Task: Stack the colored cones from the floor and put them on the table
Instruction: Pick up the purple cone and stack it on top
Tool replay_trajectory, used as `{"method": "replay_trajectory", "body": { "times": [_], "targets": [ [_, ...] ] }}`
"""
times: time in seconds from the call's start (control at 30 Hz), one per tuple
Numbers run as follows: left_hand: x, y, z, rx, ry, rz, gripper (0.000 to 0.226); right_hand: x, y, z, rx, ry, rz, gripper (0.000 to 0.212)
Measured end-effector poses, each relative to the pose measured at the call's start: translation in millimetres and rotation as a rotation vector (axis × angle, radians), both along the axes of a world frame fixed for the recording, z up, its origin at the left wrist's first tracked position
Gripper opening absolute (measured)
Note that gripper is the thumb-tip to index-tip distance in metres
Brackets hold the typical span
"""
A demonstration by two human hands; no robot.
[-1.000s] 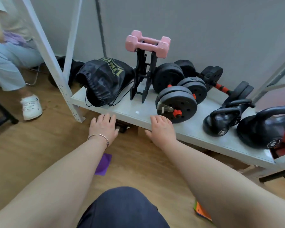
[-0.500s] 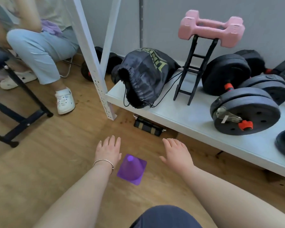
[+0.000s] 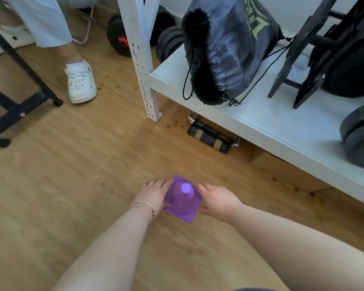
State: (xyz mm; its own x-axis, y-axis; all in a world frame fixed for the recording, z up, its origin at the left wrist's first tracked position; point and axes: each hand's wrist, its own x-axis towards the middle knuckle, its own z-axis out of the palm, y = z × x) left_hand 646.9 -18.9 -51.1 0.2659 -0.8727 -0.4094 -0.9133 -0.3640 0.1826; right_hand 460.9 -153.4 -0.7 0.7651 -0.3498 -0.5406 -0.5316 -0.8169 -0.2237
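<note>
Fingers: our left hand (image 3: 156, 195) and right hand (image 3: 216, 199) press against opposite sides of the small purple plastic cone with a square base (image 3: 183, 199). The fingers (image 3: 156, 183) lie along the base edges, touching it; whether they have closed fully under it, we cannot tell.

Task item: the cone stands upright on the light wooden plank floor (image 3: 72, 185), tip toward the camera. No other cones are in view, and no desk.

Step, as we judge it: first pickup, cone not yet lifted. Next move calls for a two-sided pinch at the base and a straight lift, then a search for the remaining cones.

Edges: the low white metal shelf (image 3: 282, 131) runs just beyond the right hand, its front lip overhanging the floor, its perforated white upright post (image 3: 143, 66) ahead. On it sits a black drawstring bag (image 3: 223, 49). A dark striped block (image 3: 210, 136) lies under it.

Open room: bare floor to the left and toward us. A seated person's white shoe (image 3: 80, 81) and a black frame leg (image 3: 21, 101) stand well apart, far left.
</note>
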Motion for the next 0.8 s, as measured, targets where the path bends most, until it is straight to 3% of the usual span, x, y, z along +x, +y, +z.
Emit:
{"method": "replay_trajectory", "body": {
  "times": [0.1, 0.37, 0.6, 0.8],
  "targets": [
    [-2, -2, -10, 0.001, 0.125, 0.015, 0.077, 8, 1, -13, 0.123, 0.038, -0.113, 0.078],
    [-16, 8, -24, -0.103, 0.525, 0.349, 0.077, 15, 12, -47, 0.307, 0.04, -0.478, 0.078],
    [-43, 15, -22, -0.135, 0.648, 0.533, 0.076, -18, 7, -49, 0.402, -0.084, -0.547, 0.088],
    [-70, 11, -9, -0.095, 0.666, 0.481, 0.078, -60, 12, -35, 0.444, -0.15, -0.556, 0.082]
  ]
}}
